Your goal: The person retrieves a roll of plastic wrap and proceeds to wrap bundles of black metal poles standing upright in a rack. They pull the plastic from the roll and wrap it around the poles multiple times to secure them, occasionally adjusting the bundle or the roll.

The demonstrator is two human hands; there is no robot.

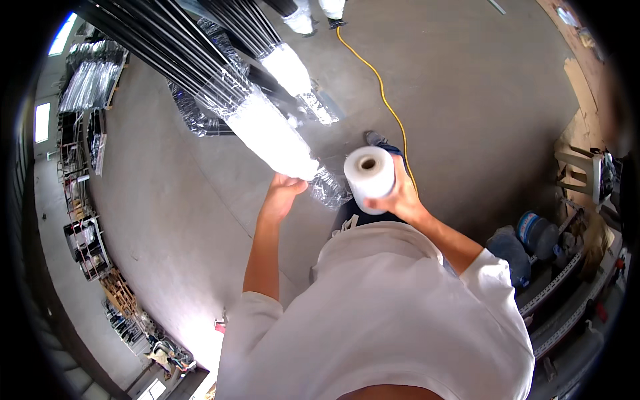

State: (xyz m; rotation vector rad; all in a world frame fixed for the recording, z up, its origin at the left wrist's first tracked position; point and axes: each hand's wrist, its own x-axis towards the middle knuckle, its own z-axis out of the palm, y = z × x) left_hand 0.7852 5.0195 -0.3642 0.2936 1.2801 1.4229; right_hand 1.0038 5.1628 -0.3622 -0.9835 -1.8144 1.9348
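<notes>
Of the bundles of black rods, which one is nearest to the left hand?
The large bundle whose white end reaches the left hand; the other bundles lie farther forward.

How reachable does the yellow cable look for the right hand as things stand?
Probably not reachable: the right hand is taken up holding the white roll, and the yellow cable lies on the floor.

No legible text or numbers.

From my remote seat, I'm seeing a loose white shirt (pixel 393 307) creasing softly, its short sleeves (pixel 490 270) hanging wide; below, dark trousers (pixel 345 215) are showing and a greyish shoe (pixel 374 137) is peeking out.
</notes>
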